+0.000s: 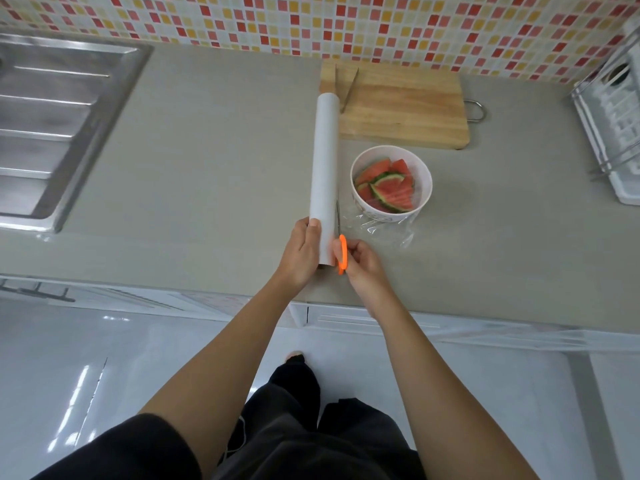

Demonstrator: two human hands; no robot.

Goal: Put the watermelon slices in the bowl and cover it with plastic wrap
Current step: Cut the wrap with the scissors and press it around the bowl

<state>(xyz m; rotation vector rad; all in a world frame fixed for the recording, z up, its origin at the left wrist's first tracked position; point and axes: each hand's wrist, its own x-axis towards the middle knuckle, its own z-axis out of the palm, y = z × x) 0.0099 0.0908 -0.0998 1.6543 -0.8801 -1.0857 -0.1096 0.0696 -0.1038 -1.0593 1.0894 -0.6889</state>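
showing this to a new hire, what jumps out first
The long white plastic wrap roll lies on the counter's middle, its near end held by the left hand. The right hand works orange-handled scissors along it. Right of the roll, a white bowl holds watermelon slices under film.

Grey countertop [207, 161] w/ steel sink [52, 126] set in at far left. On it: wooden cutting board [401, 105] at back against tiled wall w/ metal tongs [346, 88] on its left end, white bowl [424, 199] of watermelon slices [388, 188] just in front of board, wrinkled plastic wrap [384, 232] spread under/near bowl. White dish rack [613, 133] at far right edge.
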